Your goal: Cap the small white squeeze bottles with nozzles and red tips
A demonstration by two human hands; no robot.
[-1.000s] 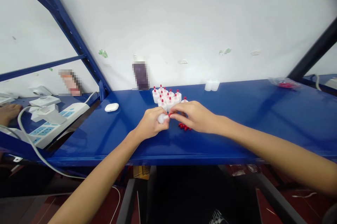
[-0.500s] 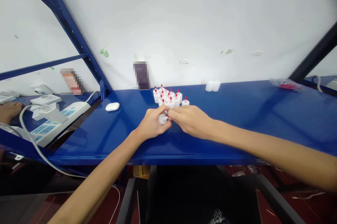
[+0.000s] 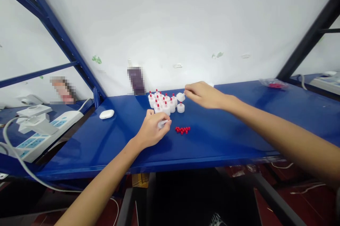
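My left hand (image 3: 154, 127) is closed around a small white plastic bottle (image 3: 162, 124), tilted with its bare nozzle pointing right. Further back, my right hand (image 3: 204, 94) pinches another small white bottle (image 3: 180, 97) by its nozzle end; the fingertips hide whether a cap is on it. That bottle is tilted, just above a lone white bottle with a red tip (image 3: 181, 108). Left of it stands a tight group of several upright white bottles with red caps (image 3: 165, 108). Loose red caps (image 3: 182, 130) lie in a small pile right of my left hand.
A white earphone case (image 3: 107, 114) lies on the blue table (image 3: 225, 130) at left. A blurred-out dark upright object (image 3: 136, 81) leans on the wall. A clear bag with red pieces (image 3: 275, 84) lies at the back right. White power strips (image 3: 39, 135) and cables are at far left.
My hands have come apart: the right has moved back and right, now with a white bottle in its fingers. The red cap pile has come into view. The camera view has shifted slightly.
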